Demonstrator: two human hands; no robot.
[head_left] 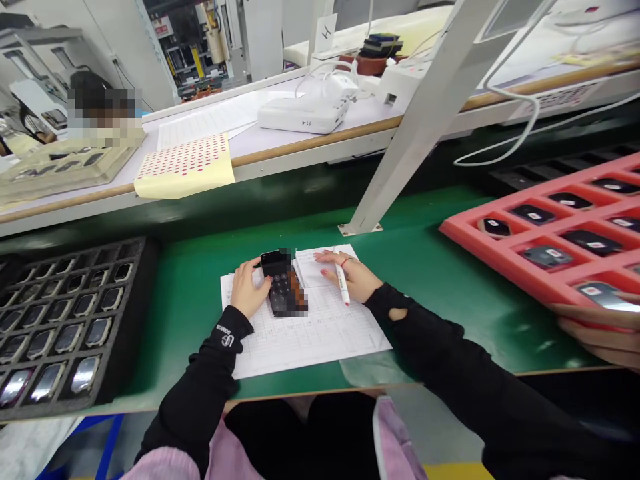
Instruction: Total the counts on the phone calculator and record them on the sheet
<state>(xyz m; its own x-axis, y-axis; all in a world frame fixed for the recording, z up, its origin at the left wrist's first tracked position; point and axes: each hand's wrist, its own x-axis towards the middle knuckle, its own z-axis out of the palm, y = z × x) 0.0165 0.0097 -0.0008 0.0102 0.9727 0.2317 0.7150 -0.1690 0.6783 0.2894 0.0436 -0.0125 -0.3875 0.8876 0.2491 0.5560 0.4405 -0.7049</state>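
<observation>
The person's left hand (249, 288) grasps a black phone (281, 301) by its edge, thumb over the lit keypad, while the right hand (357, 277) has a white pen (343, 285) tucked in its fingers, red end toward the wearer. The phone is over a printed sheet (310, 347) on the green tabletop (185, 300), beside a small paper pad (309, 272). Over to the right, another person's hand (603, 333) touches a red tray (463, 227).

Blk tray (120, 341), red tray (500, 261), ylw sheet (185, 167), wht box (295, 118)
</observation>
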